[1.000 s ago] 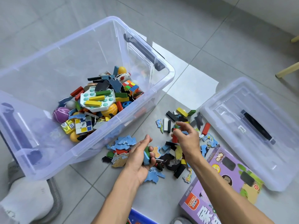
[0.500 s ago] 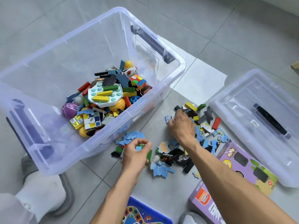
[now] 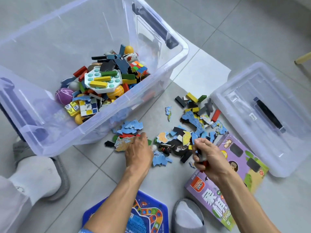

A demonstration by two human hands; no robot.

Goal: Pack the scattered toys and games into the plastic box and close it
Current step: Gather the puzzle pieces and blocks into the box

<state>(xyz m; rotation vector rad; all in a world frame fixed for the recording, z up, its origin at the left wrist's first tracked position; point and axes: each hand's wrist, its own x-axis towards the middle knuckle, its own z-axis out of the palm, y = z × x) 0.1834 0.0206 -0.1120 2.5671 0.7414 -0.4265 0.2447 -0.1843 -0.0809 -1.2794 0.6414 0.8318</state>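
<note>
A clear plastic box (image 3: 171,64) stands on the floor, holding a heap of toys: cubes, balls, wooden blocks, a white pop toy (image 3: 101,81). Its clear lid (image 3: 262,115) lies to the right. Between them lie scattered puzzle pieces and blocks (image 3: 193,118). My left hand (image 3: 138,152) presses down on a pile of puzzle pieces (image 3: 124,142) beside the box, fingers curled over them. My right hand (image 3: 207,157) is closed around several small pieces, red and grey showing between the fingers.
A purple game box (image 3: 235,165) lies under my right wrist. A blue game board (image 3: 148,214) sits near the bottom edge. My feet in grey slippers (image 3: 58,179) and white socks flank the arms. A white sheet (image 3: 198,73) lies on the grey tiles.
My right hand pulled back from the far blocks toward me, now closed on pieces. My left hand shifted left onto the puzzle pile by the box. The camera moved closer.
</note>
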